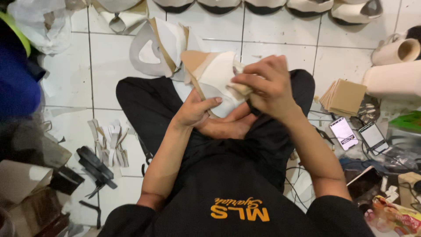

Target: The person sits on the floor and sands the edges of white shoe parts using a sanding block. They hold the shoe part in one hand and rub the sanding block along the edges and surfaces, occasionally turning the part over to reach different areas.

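I sit cross-legged on a white tiled floor and hold a cut shoe-upper piece (215, 74), white with a tan lining, above my lap. My left hand (195, 109) grips its lower edge from below, thumb on the white face. My right hand (265, 85) pinches its right edge, fingers curled over a small tan part. A stack of similar white and tan upper pieces (160, 46) lies on the floor just beyond the held one.
Finished uppers (263, 5) line the far edge. Tan cardboard squares (346, 97), material rolls (394, 66) and two phones (357, 134) with cables lie on the right. Black scissors (94, 164) and white strips (112, 142) lie on the left, near a blue bundle (15, 74).
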